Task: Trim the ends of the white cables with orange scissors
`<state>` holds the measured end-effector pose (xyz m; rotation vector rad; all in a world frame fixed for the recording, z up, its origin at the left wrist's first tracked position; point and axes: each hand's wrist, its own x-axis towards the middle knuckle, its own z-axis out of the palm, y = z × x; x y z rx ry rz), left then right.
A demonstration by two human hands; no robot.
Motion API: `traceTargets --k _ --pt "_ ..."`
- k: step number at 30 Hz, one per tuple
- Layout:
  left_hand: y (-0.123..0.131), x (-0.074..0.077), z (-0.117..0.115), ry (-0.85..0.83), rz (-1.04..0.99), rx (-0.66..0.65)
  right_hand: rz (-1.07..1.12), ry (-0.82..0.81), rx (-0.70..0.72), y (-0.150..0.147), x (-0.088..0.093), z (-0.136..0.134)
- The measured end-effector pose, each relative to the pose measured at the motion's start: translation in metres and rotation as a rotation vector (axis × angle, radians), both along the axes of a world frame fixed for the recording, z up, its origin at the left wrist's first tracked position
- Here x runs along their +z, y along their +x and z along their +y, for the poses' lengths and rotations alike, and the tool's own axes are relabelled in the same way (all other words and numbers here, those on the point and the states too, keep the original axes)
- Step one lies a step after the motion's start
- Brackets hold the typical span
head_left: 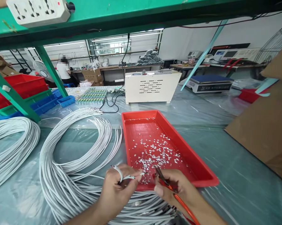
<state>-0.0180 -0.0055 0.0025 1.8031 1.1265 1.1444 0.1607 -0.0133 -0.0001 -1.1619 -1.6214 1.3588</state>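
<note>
My left hand (118, 190) pinches the end of a white cable (122, 176), with the cable looped round a finger and its stripped tip pointing right. My right hand (176, 187) is closed on a red-handled cutting tool (165, 182), whose jaws sit just beside the cable tip. Both hands hover at the near edge of a red tray (202, 170) strewn with several small white insulation scraps (155, 151). A large bundle of white cables (72, 156) curves across the table to the left of and below my hands.
A second white cable bundle (9, 147) lies far left. Behind the tray stands a cream machine box (151, 86) with black leads. Red, green and blue bins (25, 93) sit at back left, cardboard (267, 125) at right, a scale (210, 82) behind. A person (63, 70) works far off.
</note>
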Motion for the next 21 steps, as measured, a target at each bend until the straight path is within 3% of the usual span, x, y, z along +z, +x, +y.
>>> traceTargets --k 2,7,12,14,18,21 --pt "-0.001 0.000 0.001 -0.016 0.033 -0.067 0.011 0.010 -0.060 0.001 0.003 0.001" --pt "0.001 -0.001 0.004 -0.073 0.067 -0.153 -0.108 0.222 -0.198 -0.005 0.003 0.000" --pt "0.003 -0.004 0.003 -0.110 -0.027 0.033 -0.156 0.313 -0.289 -0.012 -0.003 0.001" --pt "0.004 -0.004 0.001 -0.257 -0.056 0.025 -0.177 0.353 -0.376 -0.014 -0.005 0.003" --pt "0.003 -0.001 0.000 -0.609 -0.148 -0.218 -0.156 0.497 -0.397 -0.021 -0.008 0.003" --pt "0.001 0.000 0.002 -0.758 -0.312 -0.185 -0.168 0.670 -0.363 -0.026 -0.010 -0.001"
